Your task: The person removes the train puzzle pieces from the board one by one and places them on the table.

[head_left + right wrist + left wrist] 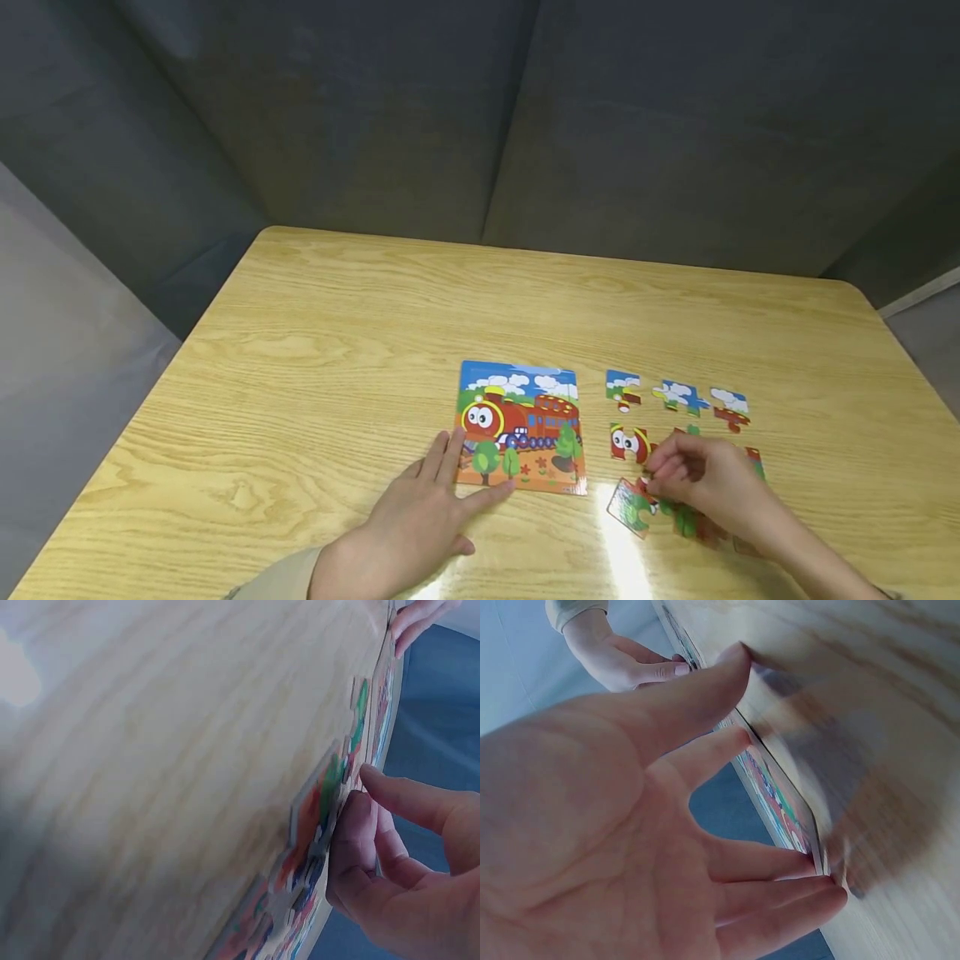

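Observation:
A square jigsaw puzzle board (543, 421) with a red cartoon train lies flat on the table, its picture whole. My left hand (416, 521) rests at the board's lower left corner, fingers straight and spread, thumb touching the lower edge. Right of the board lie several loose jigsaw pieces, among them one with the train's eyes (627, 442) and a cloud piece (681, 395). My right hand (708, 479) is over the lower pieces, thumb and fingertips pinching at the upper corner of a slanted puzzle piece (628, 507) with green on it. The fingers partly hide the pieces beneath.
The wooden table (300, 375) extends around the puzzle, with its far edge against a dark grey curtain (375, 125). Other pieces, such as a cloud-and-red one (730, 407), lie near the right hand. Light glares off the table below the board.

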`<control>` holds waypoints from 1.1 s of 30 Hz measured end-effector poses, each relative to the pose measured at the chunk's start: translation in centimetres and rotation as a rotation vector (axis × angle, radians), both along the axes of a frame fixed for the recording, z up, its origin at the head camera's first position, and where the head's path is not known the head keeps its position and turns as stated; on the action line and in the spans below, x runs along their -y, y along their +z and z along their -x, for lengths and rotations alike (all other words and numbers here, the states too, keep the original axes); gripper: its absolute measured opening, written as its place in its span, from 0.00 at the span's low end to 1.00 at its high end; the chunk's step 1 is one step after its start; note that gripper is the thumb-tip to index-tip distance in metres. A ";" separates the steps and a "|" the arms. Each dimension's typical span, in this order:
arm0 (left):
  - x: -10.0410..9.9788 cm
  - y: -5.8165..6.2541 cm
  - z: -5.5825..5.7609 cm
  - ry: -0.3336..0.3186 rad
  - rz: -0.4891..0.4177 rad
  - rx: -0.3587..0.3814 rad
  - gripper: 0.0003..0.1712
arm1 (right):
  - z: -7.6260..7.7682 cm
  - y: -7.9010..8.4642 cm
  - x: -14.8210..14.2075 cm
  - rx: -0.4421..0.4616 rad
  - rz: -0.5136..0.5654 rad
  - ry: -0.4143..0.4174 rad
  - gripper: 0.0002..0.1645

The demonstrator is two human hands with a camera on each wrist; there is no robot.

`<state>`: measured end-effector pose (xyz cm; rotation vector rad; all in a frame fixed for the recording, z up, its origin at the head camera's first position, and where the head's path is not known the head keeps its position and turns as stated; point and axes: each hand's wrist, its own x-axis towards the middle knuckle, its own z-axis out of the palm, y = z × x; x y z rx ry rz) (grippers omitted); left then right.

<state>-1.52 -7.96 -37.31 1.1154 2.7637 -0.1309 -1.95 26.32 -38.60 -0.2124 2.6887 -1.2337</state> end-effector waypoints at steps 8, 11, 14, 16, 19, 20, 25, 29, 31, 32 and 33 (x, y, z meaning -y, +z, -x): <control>0.1 -0.1 0.0 -0.003 -0.016 -0.010 0.43 | 0.0 0.2 0.8 0.040 -0.114 0.020 0.09; 0.0 0.0 0.0 -0.002 -0.011 -0.011 0.43 | 0.2 0.2 1.0 0.035 -0.116 0.038 0.08; -0.1 0.0 0.1 -0.001 -0.010 -0.006 0.42 | 0.4 0.1 1.0 0.018 -0.100 0.074 0.09; -0.2 0.0 0.1 0.003 -0.014 0.002 0.42 | 0.7 0.2 1.1 -0.014 -0.102 0.102 0.10; -0.2 0.0 0.1 0.006 -0.022 0.010 0.43 | 1.1 0.2 1.0 -0.046 -0.106 0.138 0.11; -0.3 0.0 0.1 0.006 -0.028 0.014 0.43 | 1.2 0.3 1.0 -0.052 -0.111 0.145 0.12; -0.4 0.1 0.1 0.004 -0.055 0.038 0.44 | 1.4 0.7 0.6 0.009 -0.080 0.146 0.10; -0.2 0.4 0.2 0.016 -0.088 0.090 0.44 | 1.8 1.1 -0.6 0.031 0.012 0.129 0.08; 0.1 0.9 0.4 0.027 -0.122 0.120 0.44 | 2.2 1.4 -1.7 0.041 0.059 0.107 0.09; 0.4 1.1 0.7 0.034 -0.148 0.139 0.44 | 2.4 1.6 -2.3 0.049 0.069 0.089 0.09; 0.8 1.4 0.9 0.049 -0.181 0.162 0.44 | 2.6 1.8 -3.2 0.076 0.094 0.066 0.11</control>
